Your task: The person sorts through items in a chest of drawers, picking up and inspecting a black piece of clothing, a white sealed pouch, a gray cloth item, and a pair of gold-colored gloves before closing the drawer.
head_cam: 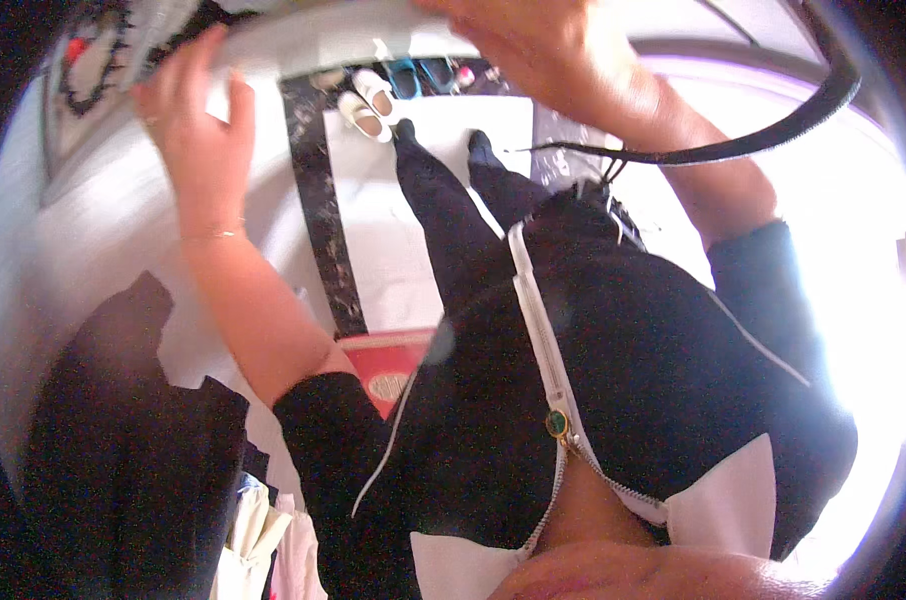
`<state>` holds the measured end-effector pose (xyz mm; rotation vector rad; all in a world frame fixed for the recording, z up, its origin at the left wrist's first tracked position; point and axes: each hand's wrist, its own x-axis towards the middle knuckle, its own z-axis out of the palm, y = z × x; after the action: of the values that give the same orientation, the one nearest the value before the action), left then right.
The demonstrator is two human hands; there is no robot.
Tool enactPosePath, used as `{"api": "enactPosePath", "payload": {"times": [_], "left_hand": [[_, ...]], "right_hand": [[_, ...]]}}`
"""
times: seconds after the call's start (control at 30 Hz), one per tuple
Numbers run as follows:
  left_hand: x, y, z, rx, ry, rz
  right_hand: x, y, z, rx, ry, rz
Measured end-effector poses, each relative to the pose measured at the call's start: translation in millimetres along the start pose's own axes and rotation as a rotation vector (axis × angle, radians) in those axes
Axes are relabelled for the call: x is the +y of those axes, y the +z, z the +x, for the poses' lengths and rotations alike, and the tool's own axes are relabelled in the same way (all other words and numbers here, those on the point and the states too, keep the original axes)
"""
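Note:
My left hand (196, 124) is raised at the upper left, with the thumb apart from the fingers and nothing visible in it. Its fingertips are near a pale surface (288, 37), but whether they touch it I cannot tell. My right hand (550, 45) reaches across the top, its fingers cut off by the picture's edge, so what they hold is hidden. A black strap (768, 139) curves in front of my right forearm. I wear a black top (648, 337) with a white front zip (539, 330) and a green oval pull (557, 424).
A dark garment (130, 442) hangs at the left, with white and pink cloth (273, 540) below it. White shoes (366, 105) and blue slippers (421, 77) stand beyond my feet. White floor (381, 255) has a dark marbled border (321, 217). A red mat (385, 364) lies beside me.

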<state>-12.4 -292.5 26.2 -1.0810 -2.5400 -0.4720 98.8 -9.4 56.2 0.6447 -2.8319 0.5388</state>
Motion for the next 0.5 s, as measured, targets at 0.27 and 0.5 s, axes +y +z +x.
{"api": "enactPosePath", "payload": {"times": [0.27, 0.5], "left_hand": [[31.4, -49.8, -3.2, -0.066, -0.120, -0.084], [38.6, -65.7, -3.2, -0.070, -0.092, -0.153]], "right_hand": [[-16.8, -15.1, -1.3, 0.155, -0.109, 0.150], [-34.5, -45.9, 6.0, -0.163, 0.221, 0.367]]}}
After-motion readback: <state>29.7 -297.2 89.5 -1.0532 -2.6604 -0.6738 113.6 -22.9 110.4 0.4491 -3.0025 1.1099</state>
